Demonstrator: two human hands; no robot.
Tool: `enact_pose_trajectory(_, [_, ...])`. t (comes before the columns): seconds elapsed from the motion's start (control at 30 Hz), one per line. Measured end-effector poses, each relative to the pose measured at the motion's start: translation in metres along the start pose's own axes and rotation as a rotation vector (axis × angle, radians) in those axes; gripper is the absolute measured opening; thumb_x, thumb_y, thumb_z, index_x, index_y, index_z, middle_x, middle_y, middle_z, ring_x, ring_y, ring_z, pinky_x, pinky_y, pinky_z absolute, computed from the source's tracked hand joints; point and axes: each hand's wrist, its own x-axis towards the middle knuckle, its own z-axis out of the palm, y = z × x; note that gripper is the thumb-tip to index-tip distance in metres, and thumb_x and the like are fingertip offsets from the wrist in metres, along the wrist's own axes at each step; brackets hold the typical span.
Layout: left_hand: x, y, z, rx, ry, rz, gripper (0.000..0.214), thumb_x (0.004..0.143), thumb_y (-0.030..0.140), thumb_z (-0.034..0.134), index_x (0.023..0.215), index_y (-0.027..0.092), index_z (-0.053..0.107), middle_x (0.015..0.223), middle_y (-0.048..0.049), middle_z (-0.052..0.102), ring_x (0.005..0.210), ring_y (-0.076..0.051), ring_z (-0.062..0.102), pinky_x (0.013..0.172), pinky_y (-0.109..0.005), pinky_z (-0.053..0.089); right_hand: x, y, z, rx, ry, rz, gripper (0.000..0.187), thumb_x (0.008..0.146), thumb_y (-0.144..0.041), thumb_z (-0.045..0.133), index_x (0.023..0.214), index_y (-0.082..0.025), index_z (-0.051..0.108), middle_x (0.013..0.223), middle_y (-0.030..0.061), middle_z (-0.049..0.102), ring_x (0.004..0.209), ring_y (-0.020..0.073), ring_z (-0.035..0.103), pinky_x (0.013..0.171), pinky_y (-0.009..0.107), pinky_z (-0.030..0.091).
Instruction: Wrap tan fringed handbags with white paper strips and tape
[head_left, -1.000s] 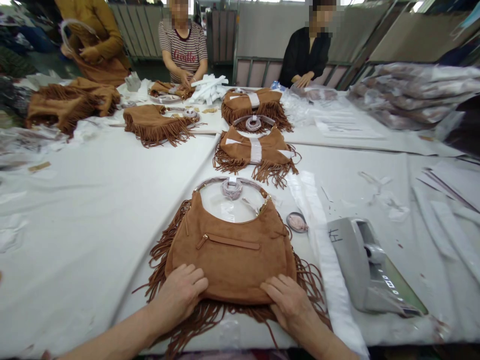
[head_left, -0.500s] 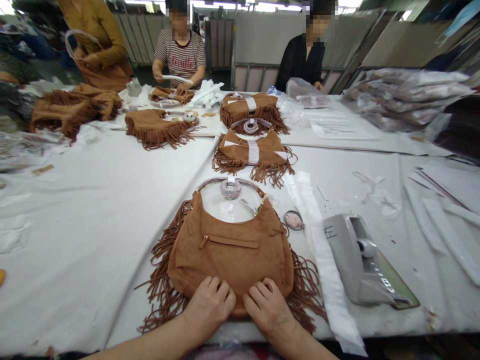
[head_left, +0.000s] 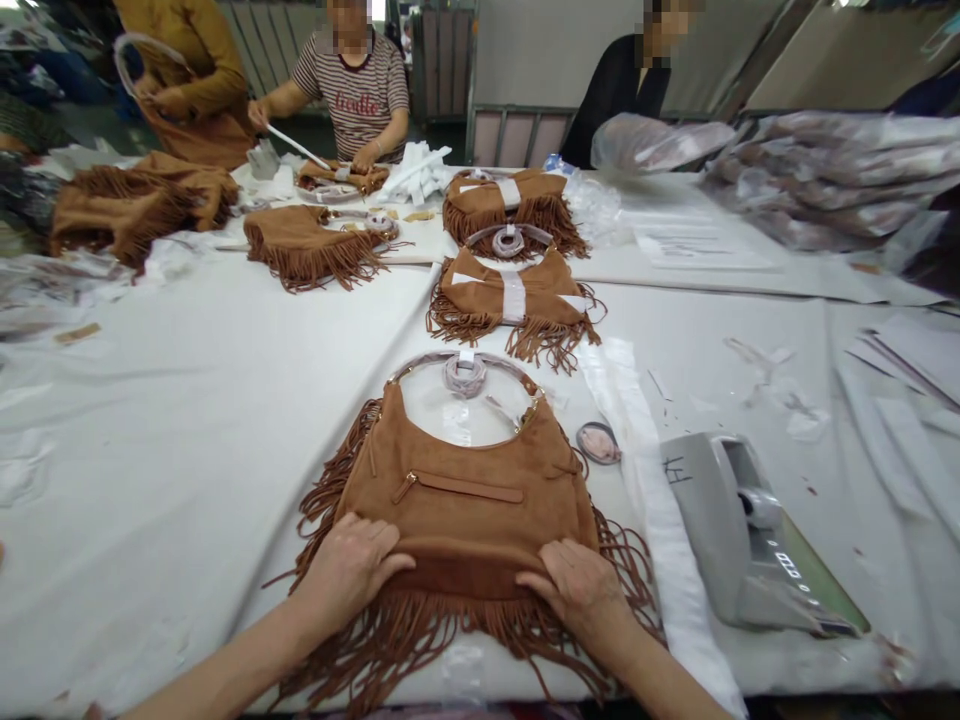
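A brown fringed handbag lies in front of me on the white-covered table, its wrapped handle pointing away. My left hand grips the bag's lower edge on the left, fingers on top and thumb pointing inward. On the right, my right hand grips the same edge in a like way. Between my hands the bottom edge is folded up, showing a darker brown strip with long fringe hanging toward me. A zip pocket crosses the bag's upper face.
A grey tape dispenser and a long white strip lie to the right. Beyond are a folded, taped bag, another fringed bag and plastic-wrapped bundles. Several people, one in a striped shirt, are across the table.
My hands have moved apart along the bag's lower edge. That edge is now turned up, and the fringe beneath has come into view. Across the table, the striped-shirt person's white strip has been raised and tilted.
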Motion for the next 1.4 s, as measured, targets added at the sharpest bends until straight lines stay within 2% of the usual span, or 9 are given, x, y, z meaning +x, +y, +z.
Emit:
enact_pose_trajectory(0.27, [0.019,-0.017,0.016,-0.049,0.021,-0.069,0.044,0.099,0.046,0.031,0.073,0.019,0.054,0.069,-0.0025,0.064,0.068,-0.019,0.061,0.061,-0.028,0.037,0.016,0.019,0.018,0.115,-0.077,0.109,0.044,0.099,-0.044,0.036,0.065,-0.019,0.05,0.057,0.0003,0.056,0.053,0.0123,0.053,0.055,0.026,0.03])
enact_pose_trajectory(0.4, [0.023,-0.022,0.012,-0.092,0.0,-0.093,0.046,0.098,0.049,0.031,0.073,0.019,0.056,0.072,-0.0019,0.066,0.069,-0.019,0.063,0.059,-0.027,0.037,0.025,0.024,0.018,0.155,-0.118,0.139,0.045,0.097,-0.047,0.039,0.064,-0.019,0.051,0.055,0.0001,0.058,0.051,0.012,0.055,0.053,0.026,0.029])
enact_pose_trajectory(0.53, [0.016,-0.024,0.006,0.026,0.035,-0.096,0.046,0.098,0.049,0.033,0.073,0.019,0.058,0.069,-0.003,0.063,0.068,-0.019,0.059,0.061,-0.028,0.037,0.023,0.021,0.013,0.157,-0.12,0.148,0.045,0.098,-0.046,0.039,0.065,-0.019,0.052,0.059,0.0005,0.059,0.054,0.0115,0.053,0.055,0.026,0.029])
enact_pose_trajectory(0.67, [0.011,-0.027,0.004,0.135,0.087,-0.076,0.045,0.099,0.043,0.033,0.072,0.019,0.06,0.069,-0.0041,0.062,0.069,-0.02,0.056,0.063,-0.029,0.037,0.018,0.018,0.011,0.025,-0.091,0.101,0.043,0.099,-0.041,0.037,0.065,-0.019,0.054,0.063,0.0021,0.056,0.06,0.0145,0.051,0.058,0.029,0.028])
enact_pose_trajectory(0.77, [0.013,-0.031,0.007,0.149,0.078,-0.053,0.047,0.1,0.041,0.031,0.071,0.018,0.061,0.068,-0.0047,0.062,0.066,-0.019,0.055,0.06,-0.028,0.036,0.019,0.021,0.011,-0.037,-0.108,0.079,0.042,0.099,-0.04,0.038,0.067,-0.019,0.056,0.066,0.003,0.056,0.059,0.0152,0.049,0.057,0.03,0.026])
enact_pose_trajectory(1.0, [0.019,-0.039,0.021,0.131,0.084,0.008,0.048,0.1,0.036,0.029,0.067,0.017,0.059,0.065,-0.005,0.061,0.062,-0.019,0.056,0.056,-0.028,0.036,0.03,0.033,0.013,0.106,-0.213,0.086,0.046,0.099,-0.043,0.034,0.066,-0.019,0.054,0.059,0.0016,0.059,0.056,0.0141,0.056,0.055,0.028,0.03])
enact_pose_trajectory(1.17, [0.021,-0.036,0.012,0.152,0.049,0.027,0.048,0.1,0.035,0.03,0.068,0.017,0.061,0.065,-0.0046,0.062,0.063,-0.019,0.058,0.056,-0.028,0.038,0.036,0.039,0.015,0.14,-0.27,0.188,0.04,0.097,-0.051,0.036,0.083,-0.019,0.056,0.057,-0.0011,0.06,0.051,0.0147,0.058,0.052,0.026,0.029])
enact_pose_trajectory(1.3, [0.026,-0.03,0.001,0.227,-0.038,0.07,0.045,0.099,0.033,0.034,0.072,0.014,0.064,0.067,-0.0073,0.064,0.062,-0.02,0.058,0.054,-0.028,0.038,0.047,0.043,0.01,0.045,-0.349,0.032,0.04,0.099,-0.045,0.033,0.076,-0.02,0.055,0.058,0.0008,0.062,0.053,0.0164,0.059,0.051,0.027,0.023])
enact_pose_trajectory(1.4, [0.028,-0.026,-0.002,0.297,-0.035,0.099,0.041,0.097,0.029,0.037,0.071,0.013,0.064,0.067,-0.0089,0.063,0.06,-0.021,0.056,0.054,-0.03,0.037,0.055,0.044,0.006,-0.041,-0.351,-0.109,0.039,0.1,-0.039,0.032,0.074,-0.019,0.055,0.057,0.0014,0.062,0.046,0.0147,0.054,0.05,0.029,0.016])
